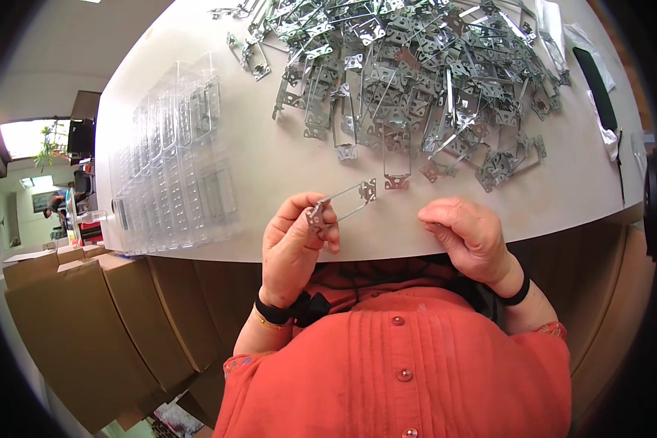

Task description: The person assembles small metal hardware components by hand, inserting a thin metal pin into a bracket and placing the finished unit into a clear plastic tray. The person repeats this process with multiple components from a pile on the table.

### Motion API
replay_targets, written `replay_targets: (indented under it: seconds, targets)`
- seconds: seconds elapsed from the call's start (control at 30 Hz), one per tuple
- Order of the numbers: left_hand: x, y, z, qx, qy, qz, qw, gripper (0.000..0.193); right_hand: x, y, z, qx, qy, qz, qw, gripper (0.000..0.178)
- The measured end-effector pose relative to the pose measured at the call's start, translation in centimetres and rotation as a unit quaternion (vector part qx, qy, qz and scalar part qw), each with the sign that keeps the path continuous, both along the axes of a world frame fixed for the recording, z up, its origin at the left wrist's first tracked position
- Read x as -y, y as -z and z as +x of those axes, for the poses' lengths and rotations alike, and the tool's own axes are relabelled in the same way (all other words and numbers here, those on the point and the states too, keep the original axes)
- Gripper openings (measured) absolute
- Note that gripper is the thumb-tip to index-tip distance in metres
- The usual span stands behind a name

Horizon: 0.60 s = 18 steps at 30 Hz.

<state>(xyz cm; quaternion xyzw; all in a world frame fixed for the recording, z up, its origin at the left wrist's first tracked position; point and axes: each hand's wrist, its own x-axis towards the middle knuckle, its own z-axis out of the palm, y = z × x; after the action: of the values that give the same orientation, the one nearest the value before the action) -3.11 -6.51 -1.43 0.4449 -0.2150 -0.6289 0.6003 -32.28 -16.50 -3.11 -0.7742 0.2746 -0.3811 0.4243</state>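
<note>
My left hand (298, 244) is closed near the table's front edge, pinching one end of a metal wire-frame bracket (369, 191) between thumb and fingers. Two thin parallel rods run from the pinched end plate to a second punched plate, which points up and to the right. Over to the right, my right hand (469, 235) is held with its fingers curled and the tips pressed together, apart from the bracket. Whether anything small sits in those fingertips is hidden. Just beyond both hands lies a big heap of similar metal brackets (398, 87), with one loose bracket (397, 181) at its near side.
Clear plastic trays (171, 168) are stacked on the left of the white table (255, 139). A dark flat phone-like object (596, 89) and white plastic wrapping (552, 33) lie at the right. Cardboard boxes (73, 336) stand below the table's left side.
</note>
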Motion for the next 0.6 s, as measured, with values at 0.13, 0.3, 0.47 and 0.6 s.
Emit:
replay_targets:
  seconds: [0.13,0.3,0.47,0.6]
  targets:
    - [-0.2,0.2,1.0,-0.045,-0.016,0.031,0.998,0.036,-0.6,0.0,0.5,-0.022,0.041,-0.02,0.999,0.027]
    - [-0.6,-0.1,1.3,0.005,-0.027,0.028,0.999,0.041,-1.7,-0.1,2.2,-0.043,0.092,-0.006,0.995,0.022]
    - [-1.5,0.6,1.7,0.122,0.003,0.009,0.993,0.042,-3.0,-0.2,4.5,-0.02,0.103,0.084,0.991,0.016]
    - [-1.7,0.9,1.9,0.146,0.007,-0.004,0.989,0.041,-3.3,0.0,5.8,-0.017,0.095,0.076,0.992,0.018]
